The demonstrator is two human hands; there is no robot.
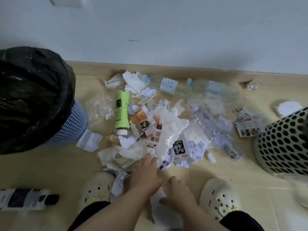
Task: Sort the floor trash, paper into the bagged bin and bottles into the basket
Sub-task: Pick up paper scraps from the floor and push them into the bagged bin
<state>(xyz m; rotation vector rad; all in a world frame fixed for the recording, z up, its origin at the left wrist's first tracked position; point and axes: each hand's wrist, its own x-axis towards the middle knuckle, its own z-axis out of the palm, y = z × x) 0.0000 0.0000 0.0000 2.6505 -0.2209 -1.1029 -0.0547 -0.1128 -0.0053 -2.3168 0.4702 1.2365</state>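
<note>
The bagged bin [33, 97] stood left of the paper pile [168, 130]. A green bottle [122, 112] lay at the pile's left edge. The left hand [146, 174], fingers straight, touched the pile's near edge. The right hand [178, 189], just before the pile, gripped a white sheet [160, 212]. Clear bottles [168, 86] lay behind the pile; the basket [283, 142] stood right of it.

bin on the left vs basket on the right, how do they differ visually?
The bagged bin is blue with narrow rectangular slots; the basket is cream with round holes. The bin is lined with a black bag draped over its rim; the basket shows no liner. The bin stands left of the trash pile, the basket right, cut off by the frame edge. Both are perforated containers on the floor.
</note>
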